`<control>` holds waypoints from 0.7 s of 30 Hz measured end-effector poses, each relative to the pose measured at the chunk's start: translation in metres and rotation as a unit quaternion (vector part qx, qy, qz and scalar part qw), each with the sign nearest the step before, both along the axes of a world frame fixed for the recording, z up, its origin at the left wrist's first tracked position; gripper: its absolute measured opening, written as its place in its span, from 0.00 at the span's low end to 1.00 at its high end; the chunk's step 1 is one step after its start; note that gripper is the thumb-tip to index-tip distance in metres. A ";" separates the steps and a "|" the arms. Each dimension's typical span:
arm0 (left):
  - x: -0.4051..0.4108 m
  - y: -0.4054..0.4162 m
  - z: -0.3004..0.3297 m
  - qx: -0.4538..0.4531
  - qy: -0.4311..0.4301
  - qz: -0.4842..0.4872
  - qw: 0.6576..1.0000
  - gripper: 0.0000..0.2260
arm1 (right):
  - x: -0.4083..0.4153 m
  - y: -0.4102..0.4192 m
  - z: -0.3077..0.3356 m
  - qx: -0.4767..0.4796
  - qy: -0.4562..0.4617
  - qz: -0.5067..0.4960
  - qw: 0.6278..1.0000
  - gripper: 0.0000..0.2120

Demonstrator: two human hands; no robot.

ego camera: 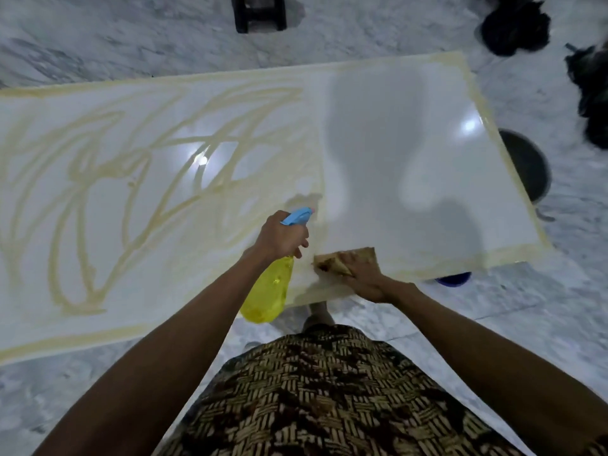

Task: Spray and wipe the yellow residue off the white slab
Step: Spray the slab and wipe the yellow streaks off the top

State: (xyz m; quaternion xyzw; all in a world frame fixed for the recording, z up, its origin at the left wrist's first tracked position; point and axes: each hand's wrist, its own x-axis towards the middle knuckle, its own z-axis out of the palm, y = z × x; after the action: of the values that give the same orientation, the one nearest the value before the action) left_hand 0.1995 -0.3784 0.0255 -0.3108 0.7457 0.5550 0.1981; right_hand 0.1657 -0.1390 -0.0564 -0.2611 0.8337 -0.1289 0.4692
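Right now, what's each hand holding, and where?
Left hand grips the spray bottle at its neck. Right hand presses flat on the cloth.

- The white slab runs off the left edge.
- A dark bucket is half hidden under the slab's right side.
- A blue object peeks from beneath its near edge.
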 end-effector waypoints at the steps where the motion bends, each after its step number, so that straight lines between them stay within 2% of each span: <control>1: 0.001 -0.001 0.002 0.000 0.004 0.001 1.000 0.12 | -0.005 -0.002 0.019 -0.033 -0.042 -0.069 0.996 0.24; 4: -0.012 -0.010 0.016 -0.003 0.020 0.016 1.000 0.14 | -0.041 -0.012 0.069 -0.076 -0.095 -0.214 0.969 0.19; 7: -0.037 -0.028 0.031 -0.011 0.046 0.030 0.998 0.16 | -0.099 -0.033 0.090 -0.158 -0.167 -0.325 0.917 0.16; 9: -0.057 -0.040 0.038 -0.010 0.061 0.047 0.997 0.18 | -0.146 -0.057 0.094 -0.182 -0.141 -0.353 0.907 0.17; 12: -0.090 -0.057 0.047 -0.007 0.089 0.065 0.994 0.23 | -0.226 -0.106 0.094 -0.179 0.038 -0.282 0.942 0.15; 15: -0.129 -0.076 0.047 -0.012 0.101 0.084 0.991 0.27 | -0.311 -0.160 0.082 -0.180 0.174 -0.185 0.950 0.13; 18: -0.168 -0.097 0.036 -0.019 0.116 0.108 0.987 0.23 | -0.400 -0.221 0.056 -0.184 0.227 -0.117 0.949 0.19; 21: -0.191 -0.112 0.022 -0.030 0.141 0.120 0.982 0.21 | -0.462 -0.271 0.003 -0.096 0.257 -0.034 0.961 0.24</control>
State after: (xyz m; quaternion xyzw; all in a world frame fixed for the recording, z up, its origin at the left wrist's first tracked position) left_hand 0.0081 -0.4900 0.0479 -0.3221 0.7400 0.5904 0.0134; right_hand -0.2968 -0.4096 -0.0529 -0.3007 0.9184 -0.1530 0.2067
